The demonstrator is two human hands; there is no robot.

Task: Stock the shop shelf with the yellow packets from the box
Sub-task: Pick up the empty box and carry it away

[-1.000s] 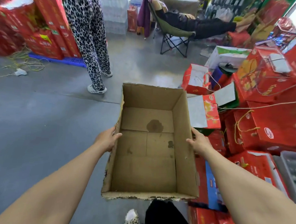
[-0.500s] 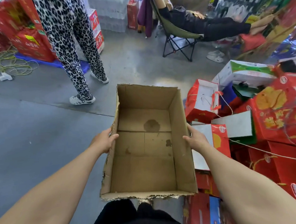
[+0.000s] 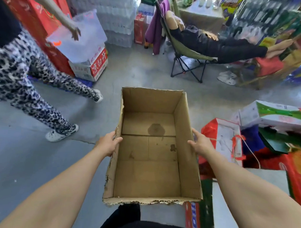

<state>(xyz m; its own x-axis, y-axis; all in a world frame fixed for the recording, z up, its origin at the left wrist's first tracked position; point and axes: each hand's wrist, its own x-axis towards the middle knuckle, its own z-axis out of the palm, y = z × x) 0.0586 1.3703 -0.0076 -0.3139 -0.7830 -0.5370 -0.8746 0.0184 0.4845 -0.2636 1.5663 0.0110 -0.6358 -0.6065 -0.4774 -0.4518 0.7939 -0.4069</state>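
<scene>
Box (image 3: 149, 173) empty, I grasp both long walls, left hand (image 3: 107, 144) and right hand (image 3: 200, 144) level, steering past the walker (image 3: 28, 85).

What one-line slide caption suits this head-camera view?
Both hands, left and right, carry an empty, stained cardboard box across a cluttered shop floor.

Head-worn camera looks forward and down, close over the box (image 3: 150, 148).

Floor (image 3: 33, 161) open left; red cartons (image 3: 296, 171) crowd right, walker (image 3: 19, 85) ahead-left.
</scene>
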